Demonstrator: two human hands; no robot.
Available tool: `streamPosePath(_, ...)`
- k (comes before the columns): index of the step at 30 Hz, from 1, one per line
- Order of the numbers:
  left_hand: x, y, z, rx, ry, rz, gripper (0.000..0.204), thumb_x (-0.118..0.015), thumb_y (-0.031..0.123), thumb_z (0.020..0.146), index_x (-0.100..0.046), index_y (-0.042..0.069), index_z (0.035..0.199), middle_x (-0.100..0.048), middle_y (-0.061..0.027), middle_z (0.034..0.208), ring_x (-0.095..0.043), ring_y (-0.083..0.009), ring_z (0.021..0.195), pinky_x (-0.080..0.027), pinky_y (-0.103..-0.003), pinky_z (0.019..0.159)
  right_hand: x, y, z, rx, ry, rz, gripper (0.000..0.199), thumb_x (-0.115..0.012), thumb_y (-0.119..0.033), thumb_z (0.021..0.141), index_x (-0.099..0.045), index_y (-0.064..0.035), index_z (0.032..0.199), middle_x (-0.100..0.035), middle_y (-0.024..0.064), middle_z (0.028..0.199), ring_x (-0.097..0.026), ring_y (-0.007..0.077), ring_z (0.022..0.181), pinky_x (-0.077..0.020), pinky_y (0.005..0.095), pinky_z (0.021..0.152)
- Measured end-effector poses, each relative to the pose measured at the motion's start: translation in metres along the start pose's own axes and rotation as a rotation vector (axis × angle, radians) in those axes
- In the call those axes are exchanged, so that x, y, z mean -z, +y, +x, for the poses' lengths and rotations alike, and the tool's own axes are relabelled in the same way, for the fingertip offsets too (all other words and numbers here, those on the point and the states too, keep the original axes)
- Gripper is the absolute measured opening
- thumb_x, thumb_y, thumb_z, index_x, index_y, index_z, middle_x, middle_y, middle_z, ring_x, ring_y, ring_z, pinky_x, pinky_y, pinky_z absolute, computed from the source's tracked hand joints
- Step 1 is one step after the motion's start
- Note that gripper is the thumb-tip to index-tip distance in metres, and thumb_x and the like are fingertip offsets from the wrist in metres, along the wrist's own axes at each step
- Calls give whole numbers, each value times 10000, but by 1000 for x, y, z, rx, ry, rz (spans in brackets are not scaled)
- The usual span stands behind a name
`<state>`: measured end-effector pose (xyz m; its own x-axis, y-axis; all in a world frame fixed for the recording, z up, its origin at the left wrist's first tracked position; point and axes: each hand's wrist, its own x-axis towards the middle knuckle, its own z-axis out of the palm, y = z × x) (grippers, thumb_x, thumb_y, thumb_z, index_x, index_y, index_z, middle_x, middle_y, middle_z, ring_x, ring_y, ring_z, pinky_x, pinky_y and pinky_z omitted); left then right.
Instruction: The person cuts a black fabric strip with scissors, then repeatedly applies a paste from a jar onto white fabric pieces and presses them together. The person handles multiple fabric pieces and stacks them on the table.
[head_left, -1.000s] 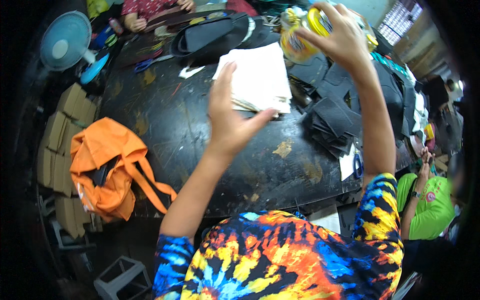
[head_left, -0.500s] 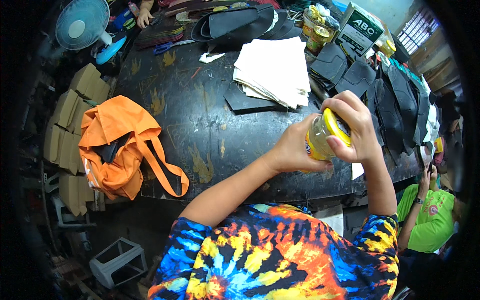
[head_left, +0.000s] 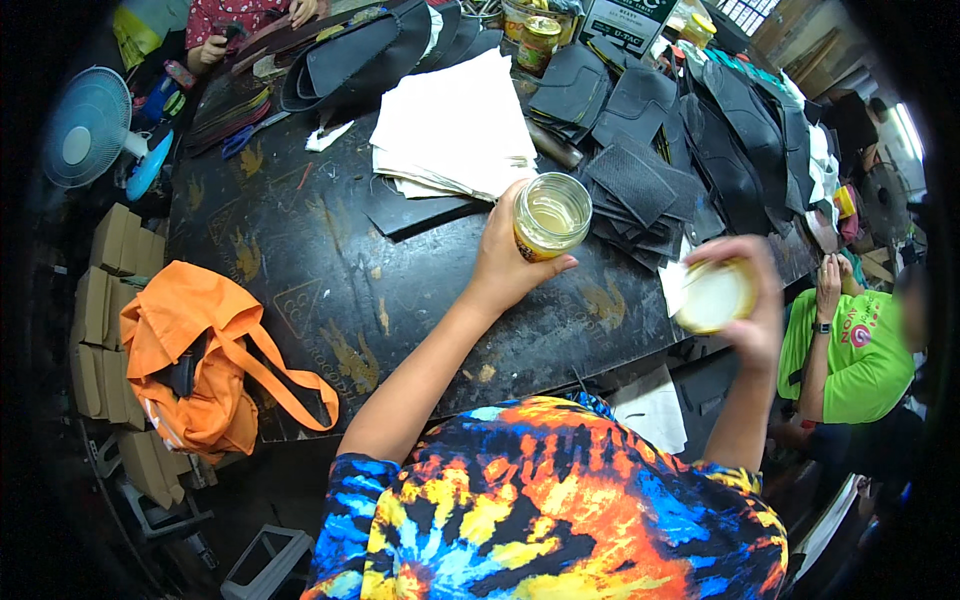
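My left hand [head_left: 508, 250] is wrapped round a glass jar [head_left: 552, 215] with a yellow label, held above the dark table. The jar's mouth is uncovered, and something pale yellowish shows inside. Off to the right, my right hand [head_left: 755, 290] grips the jar's yellow lid [head_left: 716, 297], its whitish underside turned toward me; this hand is slightly blurred. Just beyond the jar lies a stack of white sheets [head_left: 450, 125] on a black flat piece [head_left: 415, 215]. Black textured pieces [head_left: 635, 185] are piled between the jar and the lid.
An orange bag [head_left: 200, 360] sits at the table's left edge, near cardboard boxes [head_left: 95, 330] and a fan [head_left: 88, 125]. Scissors [head_left: 245, 135] and black shaped pieces [head_left: 365, 60] lie farther back. A person in a green shirt [head_left: 850, 350] is at right; another's hand [head_left: 212, 48] shows far left.
The lid has come off the jar. My right hand has carried it right and down, while my left hand keeps the jar. The whole view has shifted.
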<state>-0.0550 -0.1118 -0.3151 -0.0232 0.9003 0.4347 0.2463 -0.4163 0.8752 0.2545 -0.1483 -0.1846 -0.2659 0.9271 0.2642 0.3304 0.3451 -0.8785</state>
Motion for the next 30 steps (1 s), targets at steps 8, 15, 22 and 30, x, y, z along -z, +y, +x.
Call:
streamPosePath(8,68,26,-58,55,36,273,750,-846,86,842,-495,44,1505,-640,-168,1382,-637,-296,1285,-511,-415,1087,-96,99,-73,7,166,-454,786,-1004,-299,635,-605,-34,1259,-642,186,1305,-626,366,1204,-487,438,1062)
streamPosePath(15,228,-12,1,104,418,710,359,-714,33,896,-711,57,1254,-696,-144,1264,-671,-298,1141,-529,-398,1004,-85,37,4,356,164,-336,911,-1001,-323,678,-540,-13,1400,-591,204,1438,-554,374,1370,-421,464,1164)
streamPosePath(22,222,-67,53,87,26,1008,274,-750,109,914,-753,81,1187,-716,-163,1286,-690,-359,1133,-544,-409,986,-125,5,87,336,-148,-300,1079,-998,-247,650,-457,-90,1570,-629,191,1412,-653,335,1269,-513,450,1102)
streamPosePath(30,243,0,8,440,-155,892,71,-752,51,878,-752,14,939,-744,-140,849,-710,-262,755,-566,-372,738,-118,21,98,298,3,-291,968,-961,-187,699,-483,-101,1537,-684,183,1279,-685,332,1188,-544,436,1025)
